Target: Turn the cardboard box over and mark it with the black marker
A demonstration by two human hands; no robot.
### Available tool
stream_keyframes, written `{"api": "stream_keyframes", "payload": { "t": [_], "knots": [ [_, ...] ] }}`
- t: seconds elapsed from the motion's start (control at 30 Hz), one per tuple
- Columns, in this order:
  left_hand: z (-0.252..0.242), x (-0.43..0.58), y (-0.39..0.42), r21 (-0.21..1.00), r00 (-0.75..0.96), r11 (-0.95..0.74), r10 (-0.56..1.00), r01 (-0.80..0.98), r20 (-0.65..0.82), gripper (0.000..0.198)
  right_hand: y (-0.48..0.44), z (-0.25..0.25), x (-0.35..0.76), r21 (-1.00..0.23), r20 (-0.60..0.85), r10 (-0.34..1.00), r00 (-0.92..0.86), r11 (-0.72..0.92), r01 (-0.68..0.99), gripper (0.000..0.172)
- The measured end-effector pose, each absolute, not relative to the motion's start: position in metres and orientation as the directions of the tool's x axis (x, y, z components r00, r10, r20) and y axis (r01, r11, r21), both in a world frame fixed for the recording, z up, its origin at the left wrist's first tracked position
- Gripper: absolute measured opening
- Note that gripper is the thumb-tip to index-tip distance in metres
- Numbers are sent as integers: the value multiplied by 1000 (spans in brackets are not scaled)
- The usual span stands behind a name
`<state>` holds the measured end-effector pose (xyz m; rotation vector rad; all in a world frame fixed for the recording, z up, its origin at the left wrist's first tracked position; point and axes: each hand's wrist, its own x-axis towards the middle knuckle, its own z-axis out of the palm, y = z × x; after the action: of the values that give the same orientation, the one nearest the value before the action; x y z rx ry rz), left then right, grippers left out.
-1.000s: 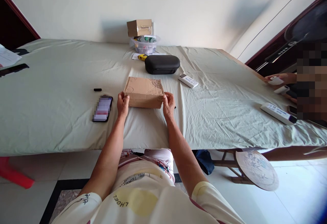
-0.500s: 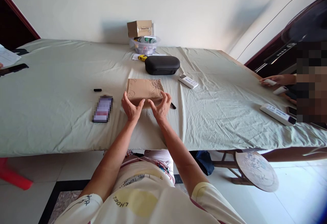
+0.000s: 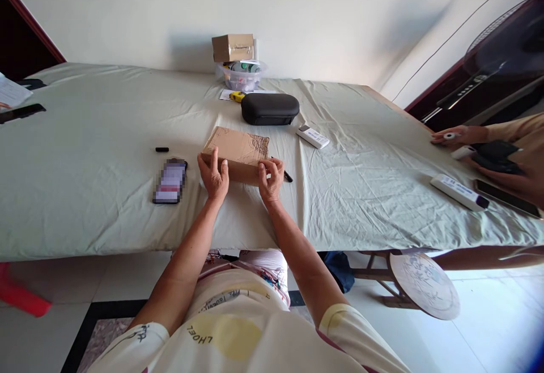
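A brown cardboard box (image 3: 238,145) with dark scribbles on its top right corner is between my hands on the cloth-covered table, turned a little. My left hand (image 3: 215,176) grips its near left corner, thumb on the front face. At the near right corner, my right hand (image 3: 271,179) holds the box with thumb and fingers drawn together. A black pen (image 3: 288,177) lies beside my right hand, partly hidden by it. To the left lie a phone (image 3: 170,181) with a lit, blurred screen and a small black pen cap (image 3: 162,149).
Beyond the box sit a black case (image 3: 270,109), a yellow tape measure (image 3: 237,96) and a plastic tub (image 3: 242,79) with a carton (image 3: 233,47) on top. White-and-grey devices (image 3: 313,136) lie rightward. Another person's hands (image 3: 461,135) are at the right edge. A stool (image 3: 425,285) stands below.
The box has turned slightly, and its near face shows more. My hands have moved apart to its near corners, and my right fingers have closed in. The person at right has shifted.
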<state>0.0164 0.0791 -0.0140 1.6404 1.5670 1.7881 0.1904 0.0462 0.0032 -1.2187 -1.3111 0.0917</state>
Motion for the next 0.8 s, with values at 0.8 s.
{"api": "stream_keyframes", "payload": {
  "t": [0.8],
  "knots": [
    [-4,32,58,654,-31,-511,774,558,632,45,49,6,198,-712,682,619,390,440,547,23]
  ]
}}
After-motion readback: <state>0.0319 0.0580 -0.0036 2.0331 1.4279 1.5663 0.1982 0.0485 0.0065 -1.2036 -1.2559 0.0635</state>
